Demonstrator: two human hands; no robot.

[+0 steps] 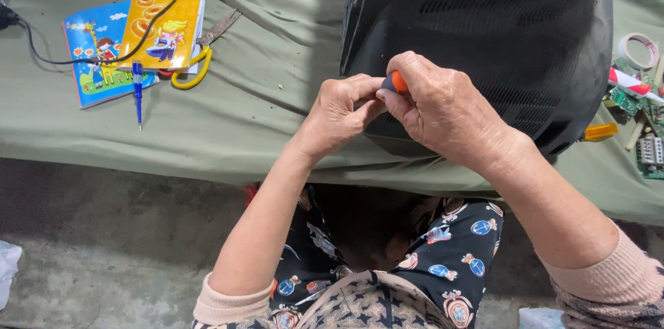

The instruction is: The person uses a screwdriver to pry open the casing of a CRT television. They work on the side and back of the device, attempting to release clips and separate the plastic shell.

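A big black vented casing, like the back of an old television, lies on the green cloth-covered table. Both hands meet at its near edge. My right hand grips a screwdriver by its orange and grey handle; the shaft is hidden behind the fingers. My left hand closes around the same spot from the left, its fingertips touching the handle.
At the left lie two colourful booklets, yellow-handled scissors, a blue pen-like tester and a black cable. Circuit boards, a tape roll and a yellow tool sit at the right. Below is concrete floor.
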